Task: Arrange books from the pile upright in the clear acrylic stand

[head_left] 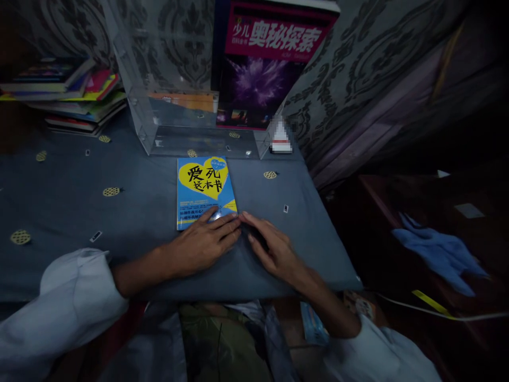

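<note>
"What's on your far left?"

"I have an uneven stack of books [75,98] by the far edge of the bench [59,196]. Right of it, a clear rack [137,119] stands along that same edge."

"And the blue book [202,185]?"

"It lies flat just in front of the rack, well in from the near edge, a yellow heart on its cover. My left hand [207,241] comes in over the near edge and rests loosely, fingers across the book's lower right part. It isn't clamped on anything that I can see."

"Further right?"

"A tall book with a magenta and purple cover [264,69] leans in the rack. Below it, my right hand [280,249] reaches to the blue book's near right corner, thumb and forefinger apart."

"Are the hands touching?"

"They're together at the fingertips, or nearly; I can't tell whether they make contact."

"What's past them?"

"A white object [281,142], blurred, at the bench's far right corner. Beyond the right edge, a blue cloth [443,252] lies crumpled on a dark reddish surface [377,199]."
</note>
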Demonstrator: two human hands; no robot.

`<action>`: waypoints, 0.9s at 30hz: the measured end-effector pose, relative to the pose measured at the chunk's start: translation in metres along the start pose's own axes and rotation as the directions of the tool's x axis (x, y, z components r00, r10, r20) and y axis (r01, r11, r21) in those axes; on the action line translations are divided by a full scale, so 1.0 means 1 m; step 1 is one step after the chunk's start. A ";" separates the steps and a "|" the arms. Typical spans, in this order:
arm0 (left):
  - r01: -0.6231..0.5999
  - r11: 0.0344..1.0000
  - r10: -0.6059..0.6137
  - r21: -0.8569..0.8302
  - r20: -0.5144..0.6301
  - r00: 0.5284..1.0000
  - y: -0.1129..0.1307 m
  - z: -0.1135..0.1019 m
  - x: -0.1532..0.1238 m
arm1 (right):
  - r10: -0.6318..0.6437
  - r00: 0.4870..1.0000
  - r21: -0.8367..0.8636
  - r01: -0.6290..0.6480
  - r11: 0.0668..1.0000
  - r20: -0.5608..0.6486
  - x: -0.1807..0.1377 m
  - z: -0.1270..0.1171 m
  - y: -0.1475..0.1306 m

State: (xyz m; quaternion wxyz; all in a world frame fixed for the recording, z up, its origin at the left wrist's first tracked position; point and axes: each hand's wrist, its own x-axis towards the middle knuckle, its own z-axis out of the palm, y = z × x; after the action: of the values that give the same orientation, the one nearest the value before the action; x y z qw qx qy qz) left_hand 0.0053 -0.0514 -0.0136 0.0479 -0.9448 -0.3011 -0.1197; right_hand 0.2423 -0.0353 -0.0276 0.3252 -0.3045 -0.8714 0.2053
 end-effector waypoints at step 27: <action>0.240 0.970 -0.238 0.030 -0.052 0.970 0.035 -0.004 -0.032 | -0.100 0.991 -0.118 0.109 0.987 0.084 0.003 0.000 0.000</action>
State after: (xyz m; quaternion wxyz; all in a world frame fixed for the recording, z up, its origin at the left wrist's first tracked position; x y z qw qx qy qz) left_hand 0.0001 -0.0985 -0.0188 0.0576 -0.8975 -0.4134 -0.1420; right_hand 0.2408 -0.0332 -0.0264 0.2822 -0.2694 -0.9091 0.1457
